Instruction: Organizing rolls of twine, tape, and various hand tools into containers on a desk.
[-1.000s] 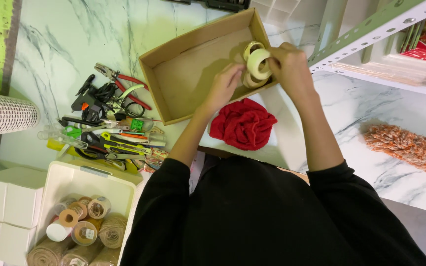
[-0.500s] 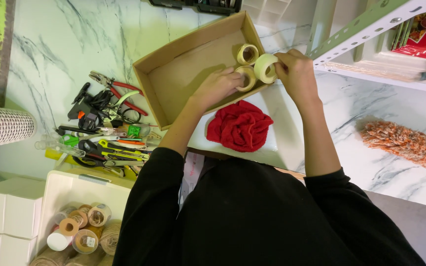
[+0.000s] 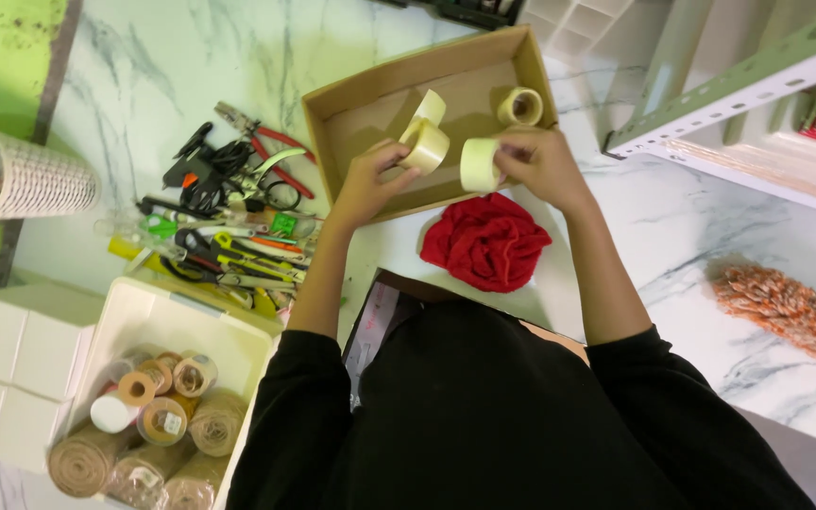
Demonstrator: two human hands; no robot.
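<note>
There, tape roll [image 3: 480, 164] in right hand [image 3: 542, 168]

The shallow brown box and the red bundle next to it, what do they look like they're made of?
The shallow brown box looks like plain cardboard: matte tan walls with thin raw edges. The red bundle seems to be soft cloth, possibly knitted, going by its crumpled folds and dull, fuzzy surface; the exact fibre can't be told.

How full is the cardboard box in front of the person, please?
Nearly empty: the cardboard box shows bare floor, with one tape roll in its corner.
</note>
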